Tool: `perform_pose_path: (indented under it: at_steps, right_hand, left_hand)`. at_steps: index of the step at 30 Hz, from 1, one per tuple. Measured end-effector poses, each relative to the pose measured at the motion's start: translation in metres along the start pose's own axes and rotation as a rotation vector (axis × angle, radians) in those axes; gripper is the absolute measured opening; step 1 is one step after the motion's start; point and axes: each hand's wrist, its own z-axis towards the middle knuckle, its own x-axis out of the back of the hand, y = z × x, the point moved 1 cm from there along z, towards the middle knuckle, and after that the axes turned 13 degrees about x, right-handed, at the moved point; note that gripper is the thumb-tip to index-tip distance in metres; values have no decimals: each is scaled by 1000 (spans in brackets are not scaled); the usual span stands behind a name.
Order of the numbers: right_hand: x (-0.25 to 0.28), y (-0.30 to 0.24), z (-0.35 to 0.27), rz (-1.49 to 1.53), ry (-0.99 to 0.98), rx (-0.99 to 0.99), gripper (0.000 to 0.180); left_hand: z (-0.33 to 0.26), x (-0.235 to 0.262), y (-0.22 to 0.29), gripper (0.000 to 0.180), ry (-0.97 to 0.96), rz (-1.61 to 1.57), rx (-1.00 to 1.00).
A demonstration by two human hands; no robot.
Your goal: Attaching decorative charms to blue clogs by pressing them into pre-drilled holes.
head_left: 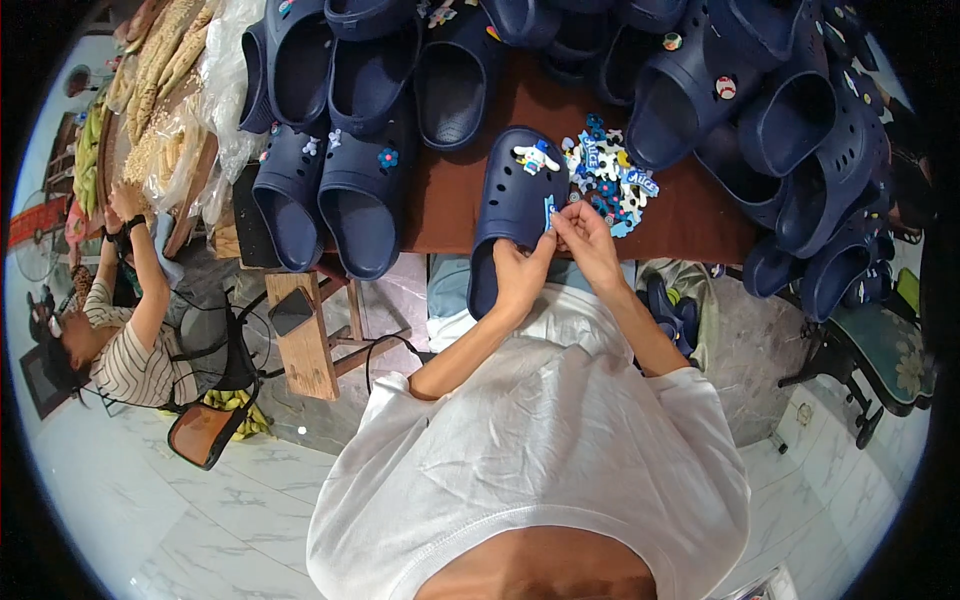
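A navy clog lies at the table's front edge with its toe pointing away from me. A white cartoon charm sits on its upper. My left hand grips the clog at its opening; the fingers are inside and out of sight. At the clog's right side, a small light-blue charm is pinched by my right hand, close to my left thumb. Just beyond my right hand is a pile of loose shoe charms in blue, white and black.
Navy clogs with charms stand at the left, and more clogs are heaped at the right. The brown tabletop shows between them. A phone lies on a wooden stool. Farther left, a person in stripes reaches toward corn.
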Motion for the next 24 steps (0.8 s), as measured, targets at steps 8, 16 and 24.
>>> perform_pose_path:
  at_steps: [8, 16, 24]
  right_hand:
    - [5, -31, 28, -645, 89, 368, 23]
    - [-22, -59, 66, -1017, -67, 769, 44]
    - [-24, -52, 73, -1006, -51, 704, 40]
  left_hand:
    - [0, 3, 6, 29, -14, 114, -23]
    - [-2, -1, 4, 42, -68, 11, -44]
    - [4, 1, -2, 38, -50, 51, -91]
